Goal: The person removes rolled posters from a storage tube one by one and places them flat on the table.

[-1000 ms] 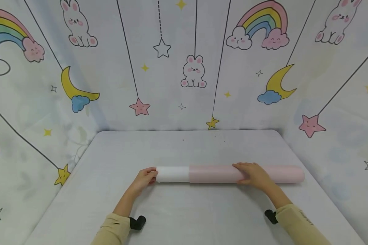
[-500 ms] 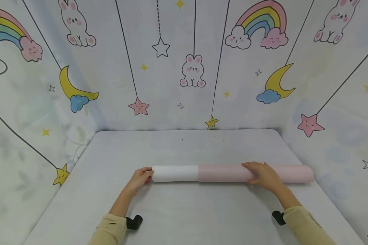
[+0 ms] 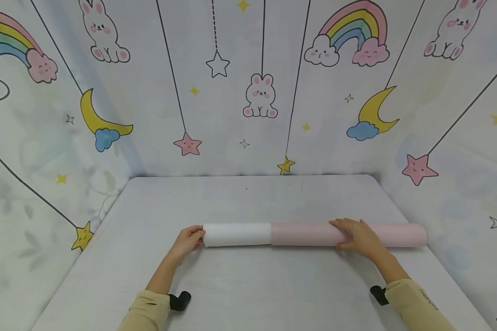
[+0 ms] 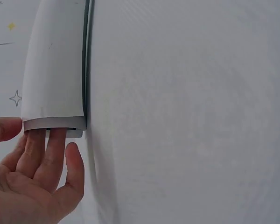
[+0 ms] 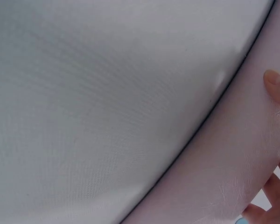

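Observation:
A long pink tube [image 3: 302,234] lies across the white table, and a narrower-looking white roll [image 3: 237,235] sticks out of its left end. My left hand [image 3: 187,241] grips the outer left end of the white roll. In the left wrist view, fingertips [image 4: 57,135] of that hand go in at the roll's end, and another digit touches its outer edge. Over the pink tube, right of its middle, my right hand [image 3: 359,236] holds it with the thumb on the near side and the fingers reaching over the top. Part of the white roll is hidden inside the pink tube.
The tube's right end reaches the right edge of the white tabletop [image 3: 252,285]. Behind and at both sides hangs a cloth backdrop [image 3: 228,115] printed with rabbits, stars, moons and rainbows. A black wrist mount [image 3: 180,301] sits by the left sleeve [image 3: 147,312].
The pink tube has slid right with my right hand, while my left hand has shifted slightly left. More of the white roll shows between them; the movement is small over the last half second.

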The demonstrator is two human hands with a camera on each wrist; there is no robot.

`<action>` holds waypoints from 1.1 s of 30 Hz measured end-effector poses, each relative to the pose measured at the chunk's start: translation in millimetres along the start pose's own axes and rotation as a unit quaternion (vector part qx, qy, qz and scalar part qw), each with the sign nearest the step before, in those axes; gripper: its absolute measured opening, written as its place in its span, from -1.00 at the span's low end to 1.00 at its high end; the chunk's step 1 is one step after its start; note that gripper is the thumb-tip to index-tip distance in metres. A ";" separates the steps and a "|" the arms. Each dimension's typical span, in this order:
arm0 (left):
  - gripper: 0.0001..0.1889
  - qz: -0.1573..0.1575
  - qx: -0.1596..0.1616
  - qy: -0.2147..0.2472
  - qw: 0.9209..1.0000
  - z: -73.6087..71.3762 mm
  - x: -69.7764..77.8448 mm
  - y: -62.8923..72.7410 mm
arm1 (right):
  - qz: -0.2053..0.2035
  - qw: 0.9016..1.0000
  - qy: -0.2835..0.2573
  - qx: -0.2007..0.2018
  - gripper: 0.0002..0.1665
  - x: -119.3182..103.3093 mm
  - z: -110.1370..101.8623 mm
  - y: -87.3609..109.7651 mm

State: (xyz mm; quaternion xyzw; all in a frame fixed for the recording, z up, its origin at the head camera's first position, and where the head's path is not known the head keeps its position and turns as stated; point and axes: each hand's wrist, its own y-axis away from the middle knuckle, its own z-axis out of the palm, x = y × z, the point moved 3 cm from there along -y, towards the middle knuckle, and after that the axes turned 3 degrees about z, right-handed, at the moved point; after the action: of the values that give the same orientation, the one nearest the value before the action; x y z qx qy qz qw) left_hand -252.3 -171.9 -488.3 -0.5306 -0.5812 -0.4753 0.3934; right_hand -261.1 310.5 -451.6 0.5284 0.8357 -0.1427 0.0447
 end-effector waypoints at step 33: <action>0.03 0.330 -0.031 -0.608 0.722 123.1 78.5 -2.6 | 0.003 1.000 0.006 0.007 -0.20 -2.2 1.2 3.0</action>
State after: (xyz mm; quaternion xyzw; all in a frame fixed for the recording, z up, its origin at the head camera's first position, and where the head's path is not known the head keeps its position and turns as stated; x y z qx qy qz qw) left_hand -259.1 -33.4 -442.5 -0.8760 -0.4683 0.0911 0.0709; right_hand -257.6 309.5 -452.9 0.5322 0.8333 -0.1454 0.0368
